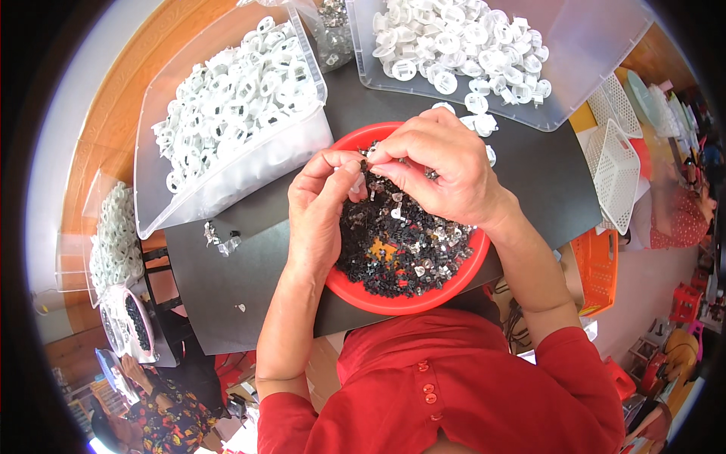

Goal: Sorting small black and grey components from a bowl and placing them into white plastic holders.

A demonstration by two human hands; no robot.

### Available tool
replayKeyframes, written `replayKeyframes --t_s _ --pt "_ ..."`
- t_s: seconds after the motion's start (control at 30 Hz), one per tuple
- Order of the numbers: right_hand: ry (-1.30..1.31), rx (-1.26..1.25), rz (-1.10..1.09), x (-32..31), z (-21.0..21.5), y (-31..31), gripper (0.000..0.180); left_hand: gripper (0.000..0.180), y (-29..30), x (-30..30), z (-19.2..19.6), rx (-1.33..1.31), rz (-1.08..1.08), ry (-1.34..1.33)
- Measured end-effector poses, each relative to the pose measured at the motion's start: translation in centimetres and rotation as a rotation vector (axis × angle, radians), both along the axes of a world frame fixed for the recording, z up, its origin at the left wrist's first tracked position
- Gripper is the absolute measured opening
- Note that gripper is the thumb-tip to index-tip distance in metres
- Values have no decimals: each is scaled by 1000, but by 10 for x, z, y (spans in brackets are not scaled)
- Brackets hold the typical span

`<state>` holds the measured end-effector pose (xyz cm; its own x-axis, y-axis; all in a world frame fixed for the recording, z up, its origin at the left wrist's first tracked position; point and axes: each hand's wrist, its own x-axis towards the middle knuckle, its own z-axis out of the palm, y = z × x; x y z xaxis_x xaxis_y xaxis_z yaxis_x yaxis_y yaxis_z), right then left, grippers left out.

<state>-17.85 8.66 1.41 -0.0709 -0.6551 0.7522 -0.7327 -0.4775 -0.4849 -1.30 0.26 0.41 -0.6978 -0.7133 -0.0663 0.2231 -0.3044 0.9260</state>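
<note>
Over a red bowl (pixel 474 266) my two hands meet, fingertips almost touching. My left hand (pixel 318 200) is closed, with a small whitish plastic part (pixel 358 186) between its thumb and fingers. My right hand (pixel 450 166) pinches thumb against forefinger right beside that part; whatever it grips is too small to make out. Many small black pieces (pixel 370 261) fill the bowl, mixed with clear and silvery bits (pixel 446 246) toward its right side. A yellow-orange patch (pixel 383 249) shows among them.
A clear bin (pixel 162 204) of white ring-shaped parts stands on the dark table (pixel 249 276) at left. Another bin (pixel 582 79) of white round parts is at far right, several parts (pixel 478 104) spilled before it. White baskets (pixel 614 174) and an orange crate (pixel 596 272) sit at right; another person (pixel 162 405) is lower left.
</note>
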Motion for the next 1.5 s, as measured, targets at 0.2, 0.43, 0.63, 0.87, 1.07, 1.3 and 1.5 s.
replayKeyframes --t_s 0.2,0.43,0.63,0.87,1.07,1.3,1.5 --pt "95 -38 -19 2 -3 -1 14 11 1 0 -1 -56 4 -27" --pt "145 -6 -18 0 0 1 20 13 2 -1 1 29 -24 -19" --pt "198 -22 -81 2 -1 0 15 14 3 -3 3 37 -25 -26" --pt "142 -49 -117 0 -2 -2 15 23 2 -1 0 19 -46 -13" --pt "38 13 -113 3 -1 1 15 35 6 -8 1 121 -71 71" --pt "34 46 -129 2 -2 1 14 34 5 -6 1 66 -63 20" --pt "5 67 -75 4 -2 1 14 32 5 -5 1 92 -45 26"
